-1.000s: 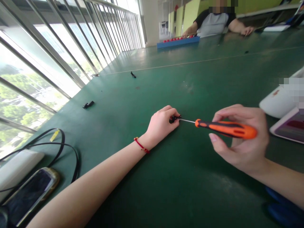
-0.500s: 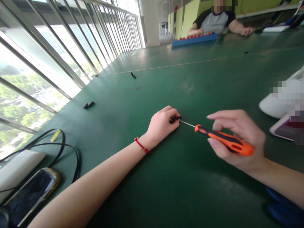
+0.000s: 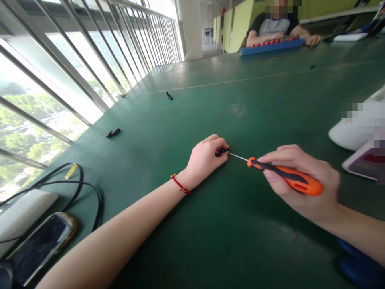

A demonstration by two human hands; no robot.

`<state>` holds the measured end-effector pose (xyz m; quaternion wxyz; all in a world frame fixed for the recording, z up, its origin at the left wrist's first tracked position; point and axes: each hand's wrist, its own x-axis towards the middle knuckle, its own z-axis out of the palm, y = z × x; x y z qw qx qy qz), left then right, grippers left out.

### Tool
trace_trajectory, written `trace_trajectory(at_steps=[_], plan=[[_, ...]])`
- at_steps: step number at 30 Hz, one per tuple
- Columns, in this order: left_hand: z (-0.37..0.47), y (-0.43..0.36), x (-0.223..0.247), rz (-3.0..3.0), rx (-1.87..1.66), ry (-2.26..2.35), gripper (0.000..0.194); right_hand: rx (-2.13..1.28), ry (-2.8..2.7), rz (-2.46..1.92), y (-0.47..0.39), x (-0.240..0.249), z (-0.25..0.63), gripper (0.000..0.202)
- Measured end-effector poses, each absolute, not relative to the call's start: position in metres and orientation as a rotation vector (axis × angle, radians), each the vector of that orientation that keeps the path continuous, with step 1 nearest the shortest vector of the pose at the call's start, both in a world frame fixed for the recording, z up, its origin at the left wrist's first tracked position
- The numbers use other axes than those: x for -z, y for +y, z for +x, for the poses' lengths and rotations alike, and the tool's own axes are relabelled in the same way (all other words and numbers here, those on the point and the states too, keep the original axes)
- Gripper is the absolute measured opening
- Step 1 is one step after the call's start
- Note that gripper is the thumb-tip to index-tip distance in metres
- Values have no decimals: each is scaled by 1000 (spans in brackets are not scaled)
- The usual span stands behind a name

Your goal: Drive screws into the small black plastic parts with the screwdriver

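Observation:
On the green table (image 3: 192, 224), my left hand (image 3: 208, 155) pinches a small black part (image 3: 221, 151) between thumb and fingers, which hide much of it. My right hand (image 3: 306, 176) holds an orange and black screwdriver (image 3: 293, 178) by its handle, thumb and fingers closed near the collar. The thin metal shaft points left, and its tip meets the black part at my left fingertips. Two more black pieces lie apart on the table: one (image 3: 113, 133) at the left, another (image 3: 169, 95) farther back.
A phone (image 3: 42, 245), a white box (image 3: 28, 216) and looped black cable (image 3: 98, 200) lie at the left. Metal railing (image 3: 120, 48) borders the left edge. Across the table, a person (image 3: 273, 26) sits behind a blue rack (image 3: 272, 47). A white object (image 3: 357, 124) stands right.
My right fingers, raised and apart before, have closed around the front of the screwdriver handle. Across the table, the blue rack has shifted right. My left hand has stayed nearly still.

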<state>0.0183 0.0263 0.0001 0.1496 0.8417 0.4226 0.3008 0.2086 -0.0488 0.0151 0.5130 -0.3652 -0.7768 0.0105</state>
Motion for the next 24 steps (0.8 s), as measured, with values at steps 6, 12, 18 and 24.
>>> trace_trajectory(at_steps=[6,12,18,24], plan=[[19,27,0,2411,-864,1212,13,-168,-1734,-793,-46,-12,208,53],[18,27,1,2417,-859,1208,11,-17,-1855,-865,-49,-13,208,22],[18,27,1,2406,-860,1211,12,-117,-1778,-829,-47,-11,209,47],[18,27,0,2404,-868,1207,12,-38,-1784,-862,-49,-12,208,33]])
